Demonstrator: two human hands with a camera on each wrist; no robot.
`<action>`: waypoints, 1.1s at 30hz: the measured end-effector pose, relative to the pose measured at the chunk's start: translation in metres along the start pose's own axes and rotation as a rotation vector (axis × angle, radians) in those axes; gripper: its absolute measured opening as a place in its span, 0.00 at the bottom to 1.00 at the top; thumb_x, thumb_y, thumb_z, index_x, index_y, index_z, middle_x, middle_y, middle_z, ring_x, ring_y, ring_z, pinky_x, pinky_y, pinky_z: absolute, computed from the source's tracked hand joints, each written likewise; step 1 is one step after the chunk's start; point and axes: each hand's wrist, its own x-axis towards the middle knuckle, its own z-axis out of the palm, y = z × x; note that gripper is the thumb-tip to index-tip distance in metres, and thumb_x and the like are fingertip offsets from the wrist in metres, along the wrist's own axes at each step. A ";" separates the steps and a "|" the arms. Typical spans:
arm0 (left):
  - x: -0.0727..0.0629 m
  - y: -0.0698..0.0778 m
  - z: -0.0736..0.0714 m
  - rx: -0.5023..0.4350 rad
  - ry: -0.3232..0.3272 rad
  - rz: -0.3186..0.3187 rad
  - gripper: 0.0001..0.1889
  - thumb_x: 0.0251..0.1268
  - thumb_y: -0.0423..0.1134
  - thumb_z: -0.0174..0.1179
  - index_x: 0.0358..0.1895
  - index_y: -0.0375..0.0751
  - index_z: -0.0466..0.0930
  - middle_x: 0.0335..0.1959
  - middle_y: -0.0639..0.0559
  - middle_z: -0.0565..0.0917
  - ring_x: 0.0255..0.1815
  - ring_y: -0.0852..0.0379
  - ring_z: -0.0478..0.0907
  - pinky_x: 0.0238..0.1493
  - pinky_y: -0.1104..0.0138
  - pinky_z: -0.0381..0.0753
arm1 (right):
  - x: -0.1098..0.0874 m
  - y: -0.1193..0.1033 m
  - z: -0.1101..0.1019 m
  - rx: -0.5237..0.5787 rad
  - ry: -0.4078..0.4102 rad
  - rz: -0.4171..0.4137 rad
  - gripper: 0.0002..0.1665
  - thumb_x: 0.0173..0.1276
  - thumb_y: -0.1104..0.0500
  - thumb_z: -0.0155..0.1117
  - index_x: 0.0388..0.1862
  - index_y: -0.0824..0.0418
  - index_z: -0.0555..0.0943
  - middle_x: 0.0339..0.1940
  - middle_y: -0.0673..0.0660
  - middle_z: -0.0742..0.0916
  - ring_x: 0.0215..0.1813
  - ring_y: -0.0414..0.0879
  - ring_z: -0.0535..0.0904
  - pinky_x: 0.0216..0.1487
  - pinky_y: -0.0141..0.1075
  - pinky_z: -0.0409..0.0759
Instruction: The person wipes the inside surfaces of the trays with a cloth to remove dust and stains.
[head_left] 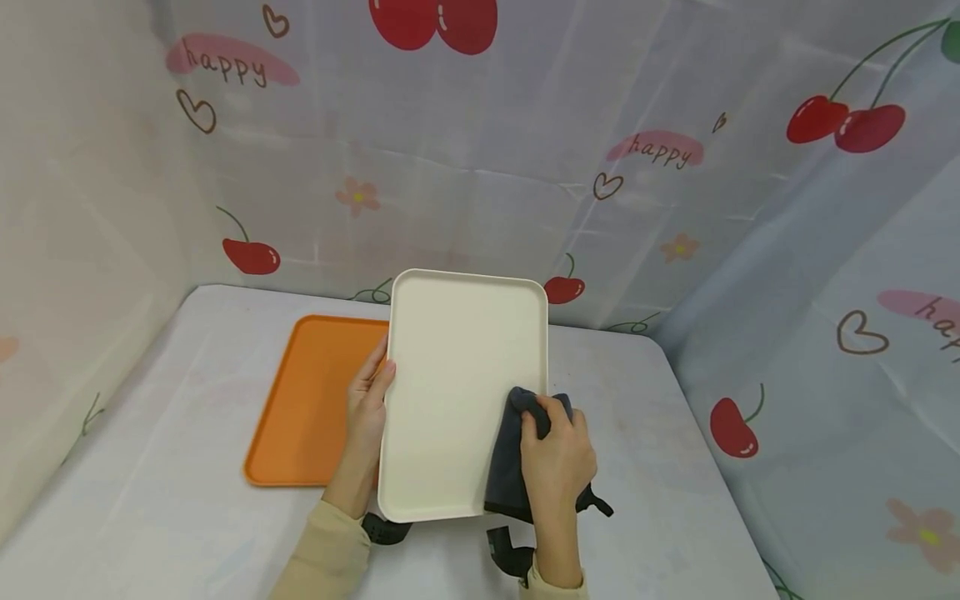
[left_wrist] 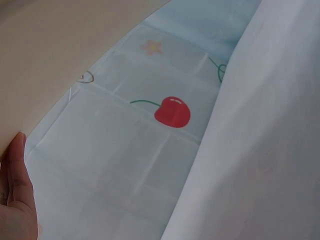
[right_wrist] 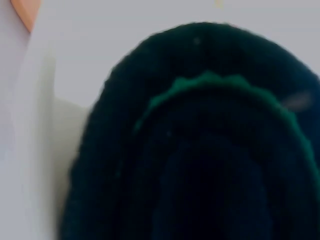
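Note:
A cream rectangular tray (head_left: 457, 358) is held up, tilted, above the table. My left hand (head_left: 366, 425) grips its left edge, with the thumb at the rim and the other fingers partly hidden behind. In the left wrist view the fingers (left_wrist: 20, 180) show at the edge of the tray (left_wrist: 55, 60). Bunched in my right hand (head_left: 558, 458) is a dark grey cloth (head_left: 507, 467), which lies over the tray's lower right side. Up close in the right wrist view, the folded cloth (right_wrist: 105, 150) hides the right fingers almost wholly and overlaps the tray (right_wrist: 110, 30).
An orange tray (head_left: 311, 400) lies flat on the white-covered table (head_left: 637, 417), left of and partly behind the cream one. Behind and beside the table hang curtains (head_left: 480, 200) printed with cherries, hearts and flowers. Black devices (head_left: 512, 554) are worn at both wrists.

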 end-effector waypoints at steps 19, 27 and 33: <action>0.001 -0.005 -0.001 0.045 -0.005 0.003 0.26 0.76 0.36 0.50 0.74 0.41 0.62 0.61 0.63 0.79 0.49 0.64 0.83 0.49 0.69 0.84 | -0.018 -0.031 0.008 0.048 -0.045 -0.171 0.15 0.52 0.58 0.79 0.41 0.51 0.88 0.28 0.56 0.83 0.16 0.48 0.73 0.14 0.34 0.66; 0.000 -0.007 0.001 0.031 -0.006 -0.003 0.26 0.76 0.35 0.50 0.74 0.40 0.61 0.58 0.63 0.81 0.49 0.64 0.84 0.48 0.69 0.85 | -0.028 -0.049 0.011 0.088 -0.062 -0.256 0.16 0.51 0.58 0.79 0.40 0.50 0.88 0.31 0.56 0.84 0.19 0.48 0.78 0.15 0.33 0.70; -0.002 -0.008 0.002 0.041 0.006 -0.029 0.26 0.76 0.37 0.50 0.74 0.41 0.62 0.55 0.62 0.83 0.49 0.63 0.84 0.49 0.69 0.85 | -0.036 -0.065 0.014 0.096 -0.065 -0.358 0.16 0.49 0.57 0.81 0.39 0.51 0.88 0.31 0.55 0.84 0.20 0.47 0.80 0.16 0.33 0.74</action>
